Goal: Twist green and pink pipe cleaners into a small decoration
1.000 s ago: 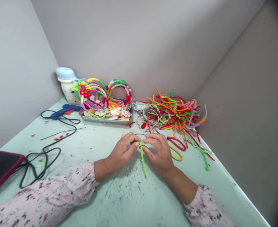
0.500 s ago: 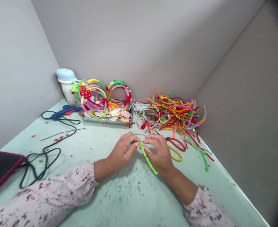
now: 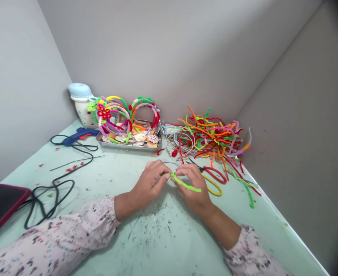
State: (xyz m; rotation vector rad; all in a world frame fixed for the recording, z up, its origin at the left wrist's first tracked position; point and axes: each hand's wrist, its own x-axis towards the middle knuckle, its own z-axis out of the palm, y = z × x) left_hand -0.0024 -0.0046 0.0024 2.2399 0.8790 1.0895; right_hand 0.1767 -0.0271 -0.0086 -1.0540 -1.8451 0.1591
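Observation:
A bright green pipe cleaner (image 3: 187, 185) runs from between my fingertips across the front of my right hand, its free end pointing right. My left hand (image 3: 151, 184) pinches at its left end, where a thin grey wire (image 3: 170, 163) arcs behind the fingers. My right hand (image 3: 193, 188) is closed at the same spot, thumb and forefinger on the green strip. The fingertips of both hands nearly meet, and the exact join of strip and wire is hidden between them.
Red-handled scissors (image 3: 215, 175) and a yellow handle (image 3: 214, 186) lie right of my hands. Behind are a pipe cleaner pile (image 3: 211, 134), wire hoops (image 3: 192, 140) and a metal tray (image 3: 120, 146) with shells and colourful hoops. Leftward: a blue glue gun (image 3: 79, 134), black cord (image 3: 55, 184), phone (image 3: 2, 207) and cup (image 3: 84, 109).
The free end of the green pipe cleaner has swung up and to the right, from hanging down between my hands to lying across my right hand. Both hands have barely moved.

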